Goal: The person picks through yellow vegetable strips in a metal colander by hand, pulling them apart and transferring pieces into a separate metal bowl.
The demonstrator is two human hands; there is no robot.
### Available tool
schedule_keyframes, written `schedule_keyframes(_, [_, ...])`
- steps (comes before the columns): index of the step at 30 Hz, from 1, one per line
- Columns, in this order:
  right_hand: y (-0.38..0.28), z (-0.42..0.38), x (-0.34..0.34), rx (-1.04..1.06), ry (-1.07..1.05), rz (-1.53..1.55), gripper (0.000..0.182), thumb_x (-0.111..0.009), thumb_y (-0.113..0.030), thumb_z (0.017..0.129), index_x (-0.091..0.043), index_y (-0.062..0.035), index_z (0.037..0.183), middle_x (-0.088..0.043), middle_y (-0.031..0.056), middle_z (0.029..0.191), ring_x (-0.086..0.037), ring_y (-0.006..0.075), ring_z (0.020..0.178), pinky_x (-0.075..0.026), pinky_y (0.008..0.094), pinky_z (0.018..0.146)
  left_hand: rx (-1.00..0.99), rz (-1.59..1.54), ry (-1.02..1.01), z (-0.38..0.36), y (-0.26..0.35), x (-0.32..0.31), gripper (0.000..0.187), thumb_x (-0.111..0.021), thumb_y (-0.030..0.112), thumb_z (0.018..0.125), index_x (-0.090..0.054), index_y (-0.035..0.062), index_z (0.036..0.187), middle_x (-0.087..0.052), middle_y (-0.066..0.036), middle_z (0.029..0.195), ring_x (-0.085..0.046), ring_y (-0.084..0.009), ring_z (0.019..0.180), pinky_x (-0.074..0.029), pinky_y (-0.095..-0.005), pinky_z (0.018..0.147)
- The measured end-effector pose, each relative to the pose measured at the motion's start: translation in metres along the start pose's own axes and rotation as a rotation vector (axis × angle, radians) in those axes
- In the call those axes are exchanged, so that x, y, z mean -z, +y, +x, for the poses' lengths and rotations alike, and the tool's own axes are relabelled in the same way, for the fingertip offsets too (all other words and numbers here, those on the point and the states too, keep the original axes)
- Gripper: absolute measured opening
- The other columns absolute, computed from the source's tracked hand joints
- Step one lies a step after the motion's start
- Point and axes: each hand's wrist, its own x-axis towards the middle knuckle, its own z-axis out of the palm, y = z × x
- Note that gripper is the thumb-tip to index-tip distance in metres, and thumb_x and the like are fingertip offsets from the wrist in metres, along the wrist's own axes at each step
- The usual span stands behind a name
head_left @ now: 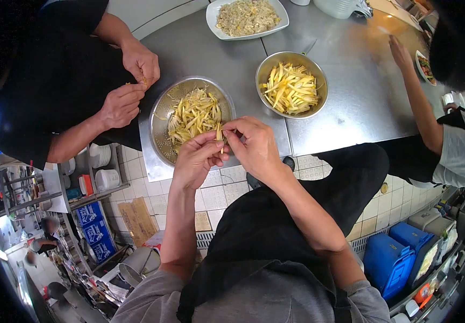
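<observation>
Between my two hands is a slender yellow bud, perhaps a flower bud [219, 134], held at the near right rim of a steel colander [159, 126]. My left hand [196, 156] pinches its lower part between thumb and fingers. Thumb and forefinger of my right hand [255, 146] are closed at the bud's side, and the fingertips partly hide it. Similar yellow buds [196, 116], some with thin pale threads, lie heaped in the colander. To the right, a steel bowl [324, 91] holds more of these yellow pieces [291, 89].
Across the colander, another person's hands [130, 86] pinch something small and yellow. A white dish [212, 24] of fried rice stands at the back of the steel table [351, 64]. On the right, a co-worker's arm [418, 97] reaches over the table. Blue bins [388, 264] stand behind me.
</observation>
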Motion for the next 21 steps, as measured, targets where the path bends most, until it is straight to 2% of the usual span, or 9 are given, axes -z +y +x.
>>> schedule_keyframes(4, [-0.005, -0.002, 0.0, 0.007, 0.023, -0.022, 0.006, -0.071, -0.003, 0.086, -0.072, 0.0014, 0.091, -0.07, 0.0186, 0.087, -0.069, 0.0384, 0.081, -0.055, 0.0462, 0.071, 0.028, -0.082, -0.06, 0.004, -0.002, 0.005, 0.015, -0.071, 0.009, 0.099, -0.069, 0.0008, 0.111, -0.075, -0.01, 0.092, -0.073, -0.0153, 0.076, -0.057, -0.025, 0.062])
schedule_keyframes(11, [-0.009, -0.007, 0.002, -0.016, -0.01, -0.105, 0.006, -0.068, -0.004, 0.089, -0.066, 0.0014, 0.091, -0.069, 0.0206, 0.087, -0.067, 0.0423, 0.085, -0.054, 0.0502, 0.074, 0.008, -0.142, -0.041, 0.01, -0.005, 0.009, 0.01, -0.07, 0.009, 0.099, -0.069, 0.0028, 0.108, -0.074, -0.009, 0.092, -0.073, -0.0148, 0.078, -0.059, -0.0243, 0.063])
schedule_keyframes(16, [-0.014, -0.013, 0.003, -0.004, -0.116, -0.193, 0.008, -0.065, -0.005, 0.09, -0.062, 0.001, 0.095, -0.066, 0.0219, 0.09, -0.066, 0.0429, 0.088, -0.053, 0.0519, 0.076, 0.024, -0.264, -0.071, 0.016, -0.005, 0.018, 0.007, -0.071, 0.007, 0.099, -0.067, 0.0045, 0.104, -0.074, -0.01, 0.093, -0.074, -0.0181, 0.079, -0.061, -0.0281, 0.065])
schedule_keyframes(21, [-0.017, -0.015, 0.004, 0.035, -0.138, -0.256, 0.01, -0.065, -0.006, 0.09, -0.061, 0.0019, 0.095, -0.066, 0.0222, 0.092, -0.066, 0.0418, 0.088, -0.054, 0.0511, 0.074, 0.03, -0.205, -0.005, 0.011, 0.006, 0.004, 0.009, -0.068, 0.009, 0.101, -0.066, 0.0045, 0.108, -0.074, -0.01, 0.096, -0.074, -0.0187, 0.081, -0.062, -0.0298, 0.068])
